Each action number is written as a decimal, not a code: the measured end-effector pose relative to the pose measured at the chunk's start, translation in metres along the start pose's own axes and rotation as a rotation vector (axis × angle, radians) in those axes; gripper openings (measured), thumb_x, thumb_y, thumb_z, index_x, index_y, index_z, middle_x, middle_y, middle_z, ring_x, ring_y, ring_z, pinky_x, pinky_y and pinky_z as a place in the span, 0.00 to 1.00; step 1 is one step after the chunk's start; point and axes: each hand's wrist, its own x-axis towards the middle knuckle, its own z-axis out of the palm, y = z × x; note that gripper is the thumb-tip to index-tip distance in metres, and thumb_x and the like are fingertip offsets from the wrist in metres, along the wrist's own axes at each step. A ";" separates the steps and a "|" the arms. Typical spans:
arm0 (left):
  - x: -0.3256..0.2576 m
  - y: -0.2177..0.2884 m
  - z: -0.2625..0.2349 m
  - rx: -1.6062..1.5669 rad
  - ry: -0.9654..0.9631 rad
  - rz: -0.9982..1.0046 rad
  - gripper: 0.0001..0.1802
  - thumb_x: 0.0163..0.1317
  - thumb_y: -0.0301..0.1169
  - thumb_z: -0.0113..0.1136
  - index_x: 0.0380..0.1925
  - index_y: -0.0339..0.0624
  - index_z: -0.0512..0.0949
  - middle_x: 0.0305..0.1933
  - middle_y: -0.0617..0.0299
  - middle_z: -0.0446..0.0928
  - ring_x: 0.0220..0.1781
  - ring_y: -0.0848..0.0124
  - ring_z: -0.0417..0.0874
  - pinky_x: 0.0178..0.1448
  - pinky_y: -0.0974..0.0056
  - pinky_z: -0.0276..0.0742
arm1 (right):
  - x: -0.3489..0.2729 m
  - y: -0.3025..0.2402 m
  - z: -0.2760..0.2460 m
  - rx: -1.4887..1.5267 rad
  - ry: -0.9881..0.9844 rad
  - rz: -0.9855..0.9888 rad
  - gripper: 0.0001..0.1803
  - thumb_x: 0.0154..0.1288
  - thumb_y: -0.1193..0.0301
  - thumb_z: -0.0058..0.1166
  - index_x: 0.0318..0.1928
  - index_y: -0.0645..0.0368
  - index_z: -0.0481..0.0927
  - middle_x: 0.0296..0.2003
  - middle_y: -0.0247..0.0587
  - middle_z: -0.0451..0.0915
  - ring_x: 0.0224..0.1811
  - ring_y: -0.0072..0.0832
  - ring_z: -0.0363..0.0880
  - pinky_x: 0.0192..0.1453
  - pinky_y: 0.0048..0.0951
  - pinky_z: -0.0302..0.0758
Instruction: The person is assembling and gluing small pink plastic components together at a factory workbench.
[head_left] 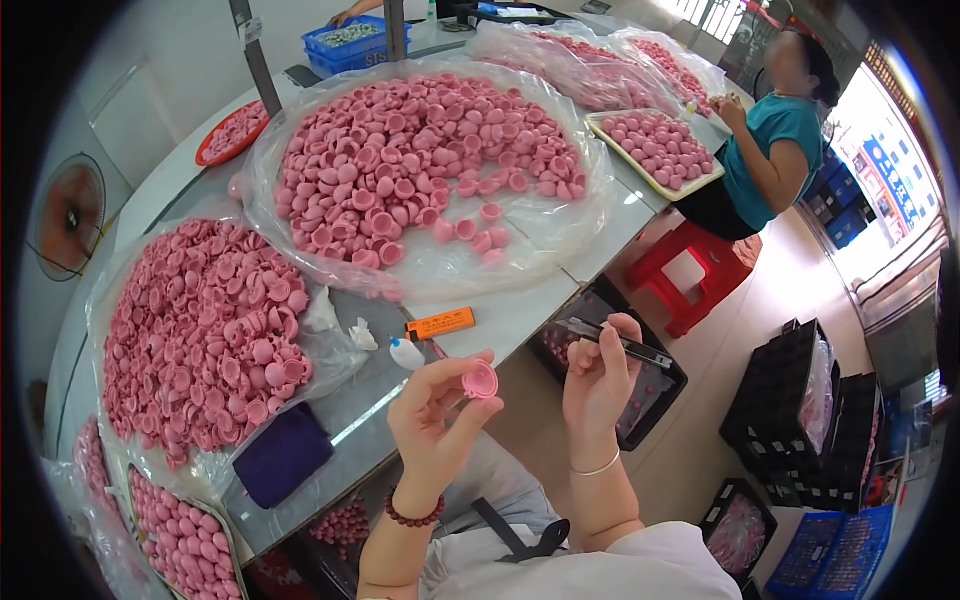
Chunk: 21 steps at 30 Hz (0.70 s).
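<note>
While the left hand (437, 412) is pinching a pink cup (481, 380) between thumb and fingers, hollow side facing the camera, the right hand (598, 385) is gripping a knife (643, 352), fingers clamped on its dark body. Head view: the cup is staying apart from the knife, whose tip is pointing left. An orange item (441, 323) is lying on the table (372, 385) near a white bottle (406, 353). One pile (400, 150) of pink pieces is resting beyond the left hand; a purple pouch (284, 457) is lying beside the left pile (200, 340). Near a filled tray (600, 122), a person (775, 165) is sitting.
</note>
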 end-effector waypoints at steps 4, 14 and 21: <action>0.004 0.000 0.005 -0.005 -0.011 0.008 0.18 0.49 0.17 0.61 0.42 0.33 0.70 0.45 0.45 0.76 0.39 0.73 0.79 0.45 0.70 0.75 | -0.006 0.001 -0.004 -0.231 -0.045 -0.329 0.07 0.64 0.70 0.48 0.40 0.59 0.70 0.19 0.31 0.67 0.20 0.18 0.62 0.26 0.18 0.62; 0.002 -0.003 0.003 0.047 0.023 0.028 0.18 0.50 0.18 0.60 0.42 0.33 0.70 0.45 0.46 0.76 0.42 0.72 0.79 0.46 0.71 0.75 | -0.009 0.000 -0.006 -0.447 -0.339 -0.607 0.10 0.62 0.69 0.51 0.35 0.64 0.69 0.24 0.40 0.72 0.21 0.23 0.68 0.26 0.19 0.66; 0.003 -0.005 0.006 0.035 0.013 0.028 0.17 0.50 0.19 0.61 0.42 0.34 0.70 0.44 0.46 0.76 0.41 0.73 0.79 0.45 0.71 0.76 | -0.013 -0.003 -0.008 -0.375 -0.256 -0.456 0.09 0.61 0.71 0.52 0.37 0.65 0.71 0.25 0.40 0.73 0.22 0.23 0.71 0.27 0.20 0.69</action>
